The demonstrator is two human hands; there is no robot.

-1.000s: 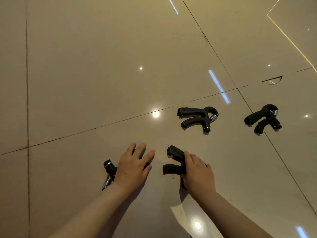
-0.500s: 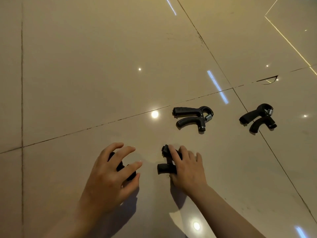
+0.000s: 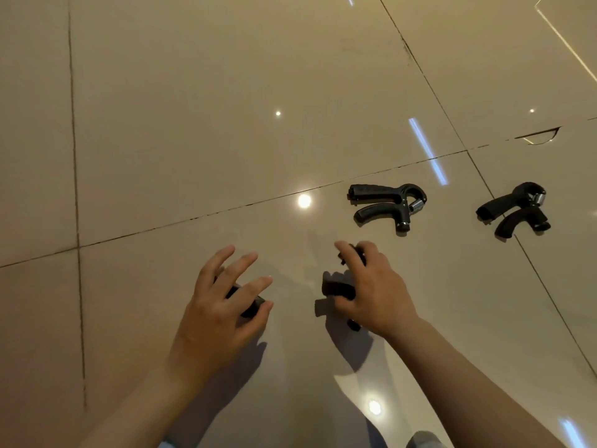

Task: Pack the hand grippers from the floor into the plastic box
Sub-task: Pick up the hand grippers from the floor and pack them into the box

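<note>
- A person's left hand (image 3: pixel 223 305) and right hand (image 3: pixel 371 289) each close on a black hand gripper low over the glossy tiled floor (image 3: pixel 193 140); the plastic box is nowhere in the head view.
- Left hand: thumb and lower fingers curl round the near-left gripper (image 3: pixel 250 307), most of it hidden beneath the palm, while two upper fingers stand splayed and straight; forearm reaches in from bottom left.
- Right hand: fingers wrap the near-right gripper (image 3: pixel 337 287), one handle end jutting left of the knuckles; whether it has cleared the floor cannot be told.
- Two more wait beyond on the tile: the middle gripper (image 3: pixel 386 203), handles pointing left, and the far-right gripper (image 3: pixel 513 210), well apart from it.
- The pickup looks best done by seating both handles firmly in each palm, since the sprung arms could twist loose in a loose fingertip hold; the left hand's stray fingers likely need to close first.
</note>
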